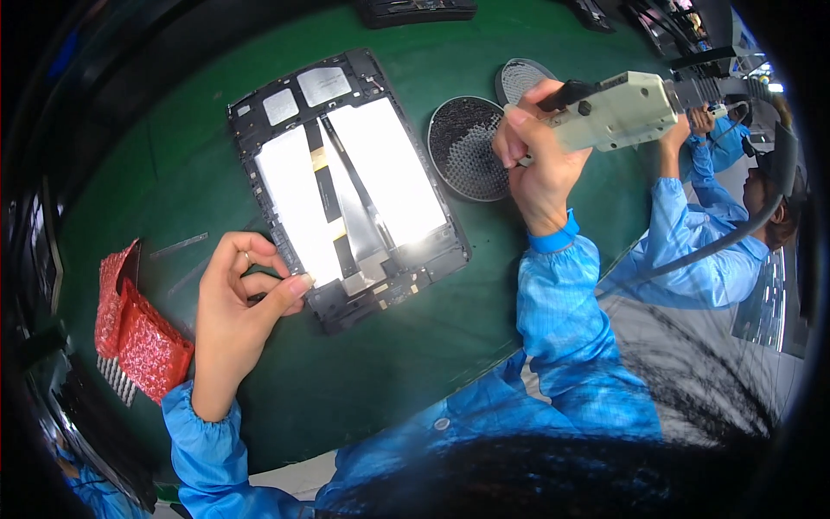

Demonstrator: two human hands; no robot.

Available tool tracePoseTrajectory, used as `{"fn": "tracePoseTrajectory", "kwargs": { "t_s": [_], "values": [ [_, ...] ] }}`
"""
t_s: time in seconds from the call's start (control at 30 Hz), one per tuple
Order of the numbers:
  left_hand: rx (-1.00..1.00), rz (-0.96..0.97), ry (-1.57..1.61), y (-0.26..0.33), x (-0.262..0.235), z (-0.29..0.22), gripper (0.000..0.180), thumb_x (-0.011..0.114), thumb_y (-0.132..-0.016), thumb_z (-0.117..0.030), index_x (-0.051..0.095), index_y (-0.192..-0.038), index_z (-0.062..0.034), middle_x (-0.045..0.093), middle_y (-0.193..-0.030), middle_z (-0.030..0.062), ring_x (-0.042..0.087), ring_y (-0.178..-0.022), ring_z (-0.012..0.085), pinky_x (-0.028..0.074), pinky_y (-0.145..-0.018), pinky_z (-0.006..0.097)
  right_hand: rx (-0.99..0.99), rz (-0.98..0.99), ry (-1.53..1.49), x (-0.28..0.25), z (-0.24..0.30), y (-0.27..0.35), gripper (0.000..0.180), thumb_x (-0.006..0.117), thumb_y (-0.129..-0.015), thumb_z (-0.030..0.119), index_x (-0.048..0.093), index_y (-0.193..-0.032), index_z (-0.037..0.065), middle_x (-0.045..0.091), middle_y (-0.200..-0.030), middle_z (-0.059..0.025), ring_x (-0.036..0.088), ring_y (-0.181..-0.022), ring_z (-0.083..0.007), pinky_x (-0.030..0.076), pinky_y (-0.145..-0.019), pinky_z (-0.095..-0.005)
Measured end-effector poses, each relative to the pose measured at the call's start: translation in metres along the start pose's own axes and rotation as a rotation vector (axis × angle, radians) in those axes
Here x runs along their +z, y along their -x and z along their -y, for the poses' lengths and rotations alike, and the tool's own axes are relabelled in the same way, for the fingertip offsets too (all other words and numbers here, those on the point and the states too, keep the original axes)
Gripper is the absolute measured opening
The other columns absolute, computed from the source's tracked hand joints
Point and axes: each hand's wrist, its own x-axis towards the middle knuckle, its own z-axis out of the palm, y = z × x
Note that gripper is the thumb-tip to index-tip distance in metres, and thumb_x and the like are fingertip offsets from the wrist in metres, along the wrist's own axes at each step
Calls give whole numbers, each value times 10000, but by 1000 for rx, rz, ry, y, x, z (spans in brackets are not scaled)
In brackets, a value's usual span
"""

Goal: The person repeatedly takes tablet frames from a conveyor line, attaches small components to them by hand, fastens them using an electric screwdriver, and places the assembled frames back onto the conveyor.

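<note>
An opened tablet (354,182) lies tilted on the green table, its back off. Two bright silver-white battery blocks show, with dark flex strips and yellow tape between them. At its lower left corner my left hand (242,303) has thumb and fingers closed together; a small dark bit shows between them, too hidden to name. My right hand (545,164) is wrapped round a beige electric screwdriver (614,112) with a black lever and a thick cable. Fingers and hand hide its tip. Right beside these fingers stands a round dark dish (471,147) with a dimpled inside.
A second dimpled dish (521,80) sits behind the first. Red bubble-wrap pouches (151,342) lie at the left over a ribbed grey piece (117,381). Clear thin strips (179,246) lie near them. A co-worker in blue (692,242) sits at the right.
</note>
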Motion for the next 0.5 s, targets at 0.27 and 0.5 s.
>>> {"fn": "tracePoseTrajectory", "kwargs": {
  "t_s": [0.27,0.5],
  "values": [
    [56,33,4,0,-3,2,349,746,-836,3,485,-1065,-24,571,-958,70,655,-781,109,581,-667,249,-13,8,47,6,4,-3,259,660,-839,-54,578,-1083,-24,546,-689,-50,463,-477,-107,373,-418,-268],
    [86,41,5,3,-5,4,362,755,-833,-12,483,-1074,-17,566,-964,77,650,-776,112,578,-663,252,-11,-51,-9,5,1,-1,262,674,-839,-42,570,-1078,-17,534,-681,-44,442,-469,-99,359,-404,-265]
  ]
}}
